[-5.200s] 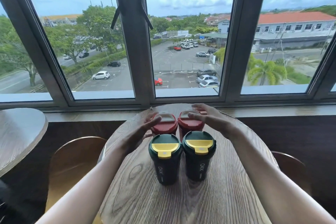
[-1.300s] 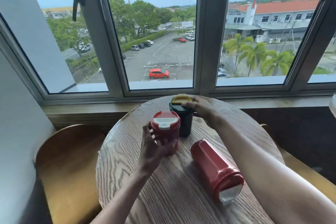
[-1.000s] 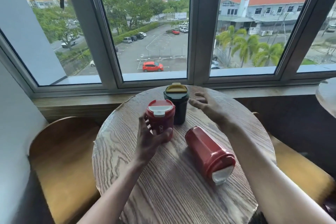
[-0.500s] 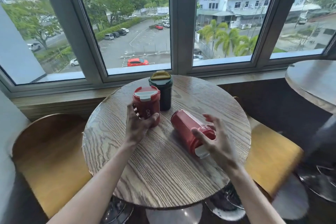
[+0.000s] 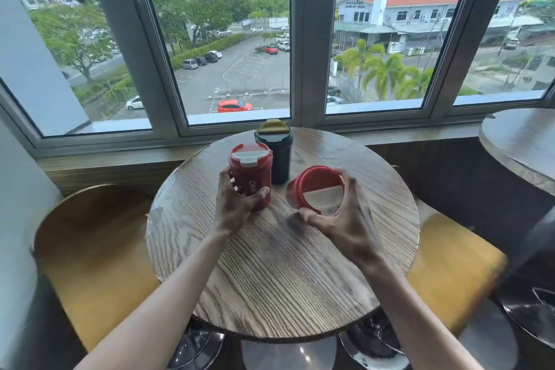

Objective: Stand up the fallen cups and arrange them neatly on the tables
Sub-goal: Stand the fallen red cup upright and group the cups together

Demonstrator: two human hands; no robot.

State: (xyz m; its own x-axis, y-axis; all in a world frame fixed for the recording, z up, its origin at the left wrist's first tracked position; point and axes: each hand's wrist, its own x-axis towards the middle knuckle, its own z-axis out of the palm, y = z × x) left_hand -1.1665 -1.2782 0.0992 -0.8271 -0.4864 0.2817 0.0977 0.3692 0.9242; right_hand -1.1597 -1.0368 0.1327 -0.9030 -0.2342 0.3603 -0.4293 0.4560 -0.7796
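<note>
On the round wooden table an upright red cup with a white lid tab stands at the middle, and my left hand is wrapped around its lower body. Directly behind it stands a dark green cup with a yellow lid, upright and untouched. To the right, a second red cup is tilted with its lid facing me, and my right hand grips it at the lid end, thumb below and fingers over its right side. Its base is hidden behind the lid.
A wooden chair seat sits left of the table and another to the right. A second round table is at the far right. The window sill and frame run just behind the table.
My right hand has closed on the fallen red cup's lid end and tipped it upward off its side. My left hand stays on the upright red cup.
</note>
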